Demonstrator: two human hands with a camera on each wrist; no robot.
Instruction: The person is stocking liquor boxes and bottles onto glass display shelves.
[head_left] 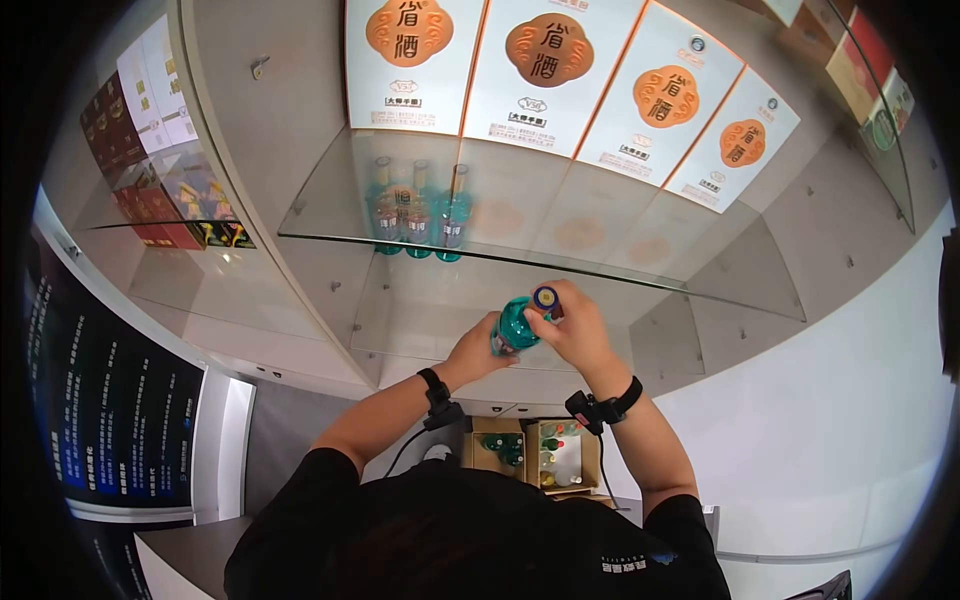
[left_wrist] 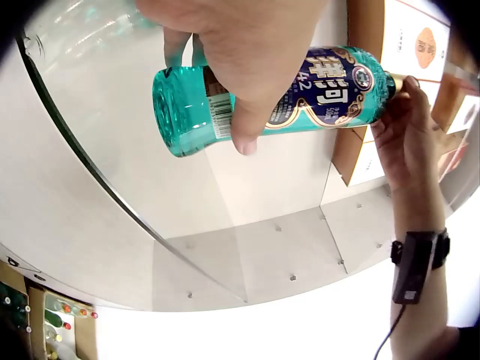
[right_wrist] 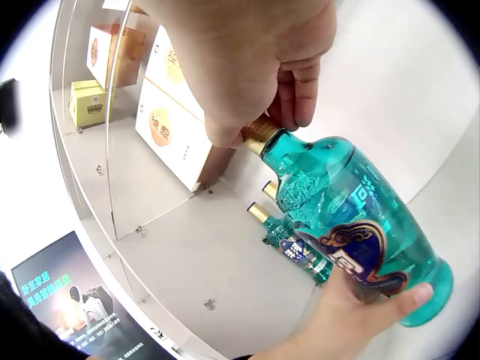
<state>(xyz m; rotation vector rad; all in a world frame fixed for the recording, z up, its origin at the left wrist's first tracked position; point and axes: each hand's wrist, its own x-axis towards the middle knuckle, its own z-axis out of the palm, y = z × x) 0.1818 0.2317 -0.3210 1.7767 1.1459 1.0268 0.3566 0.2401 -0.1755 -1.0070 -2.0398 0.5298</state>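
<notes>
A teal glass liquor bottle [head_left: 517, 322] with a dark blue label and gold cap is held tilted between both hands, in front of the shelf unit. My left hand [head_left: 477, 356] grips its lower body, with the thumb across the barcode side in the left wrist view. At the other end, my right hand [head_left: 582, 333] pinches the gold cap [right_wrist: 260, 133] between thumb and fingers. Three similar teal bottles [head_left: 420, 212] stand in a row on the glass shelf [head_left: 600, 255], close to its left end.
Several white boxes [head_left: 550, 75] with orange emblems line the shelf behind. The glass shelf's front edge runs just beyond the hands. Below, near the body, two open cartons [head_left: 570, 488] contain more bottles. Left of the upright divider are dark red boxes [head_left: 113, 125].
</notes>
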